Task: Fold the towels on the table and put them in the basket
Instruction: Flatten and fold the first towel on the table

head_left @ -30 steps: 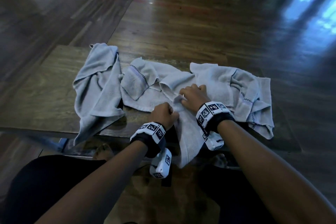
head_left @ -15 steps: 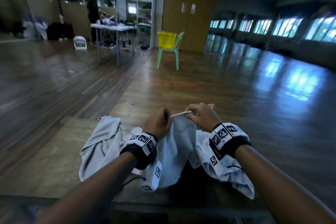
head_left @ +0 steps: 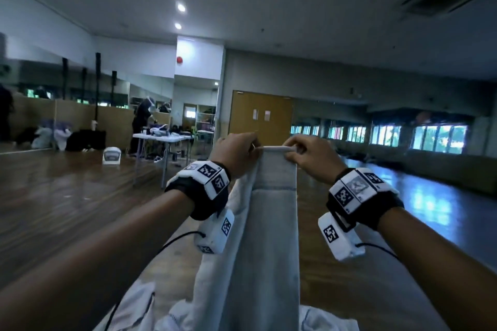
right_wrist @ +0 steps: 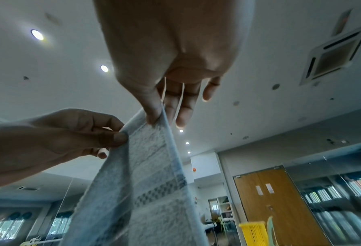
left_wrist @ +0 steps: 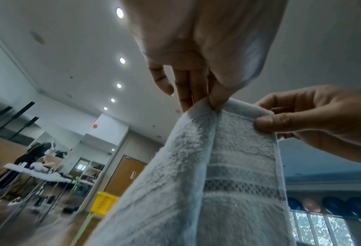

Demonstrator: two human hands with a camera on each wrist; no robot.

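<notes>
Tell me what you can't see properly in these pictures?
- Table: hidden in the head view behind the arms and the hanging towel.
- Other towels: cut off by the bottom edge.
- Basket: the towel covers part of it in the left wrist view; what's inside doesn't show.
- Left hand and right hand: fingertips hidden behind the towel's top edge.

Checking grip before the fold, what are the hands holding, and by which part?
A towel, pinched along its top hem: left hand and right hand, close together.

pale grey towel (left_wrist: 227, 166), checkered band; yellow basket (right_wrist: 254, 233)
</notes>
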